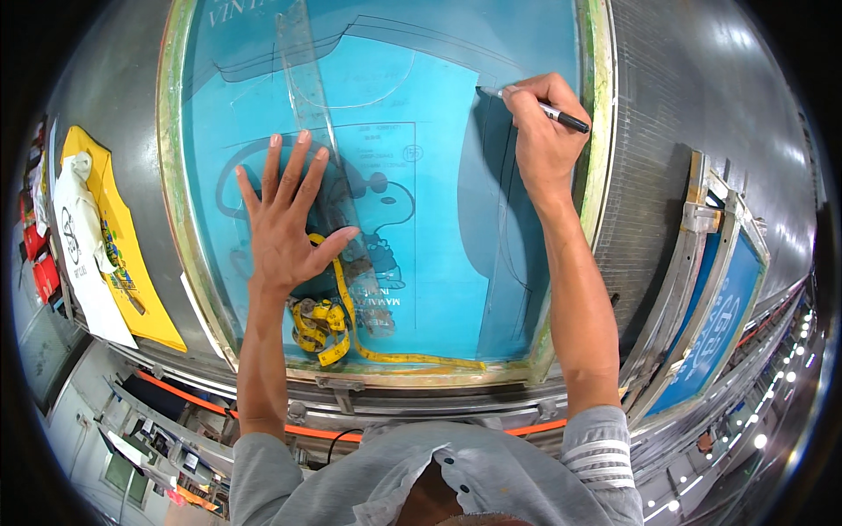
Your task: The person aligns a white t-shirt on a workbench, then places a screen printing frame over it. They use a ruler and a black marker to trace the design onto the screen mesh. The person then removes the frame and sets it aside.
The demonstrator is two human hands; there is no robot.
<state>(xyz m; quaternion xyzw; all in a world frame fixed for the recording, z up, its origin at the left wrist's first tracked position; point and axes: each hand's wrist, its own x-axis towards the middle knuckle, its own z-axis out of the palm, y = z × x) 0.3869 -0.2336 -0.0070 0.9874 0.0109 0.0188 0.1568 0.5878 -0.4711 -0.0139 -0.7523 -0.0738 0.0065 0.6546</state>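
A large printing screen with blue mesh (438,302) in a pale, green-edged frame (599,114) lies in front of me. Curved dark lines and a cartoon dog figure show on the mesh. My left hand (289,210) rests flat on it, fingers spread. Beside and partly under that hand lies a clear ruler (305,70), slanting down the mesh. Near my left wrist a yellow tape measure (323,326) sits loosely coiled, one end trailing right along the frame. My right hand (548,131) grips a black-and-white marker pen (566,118), its tip at the dark line on the upper right.
The screen lies on a long grey table (675,79). At the left, a yellow cloth piece (140,254) and a white printed one (83,254) overlap. More framed blue screens (719,316) lean at the right. An orange strip (535,428) runs along the near edge.
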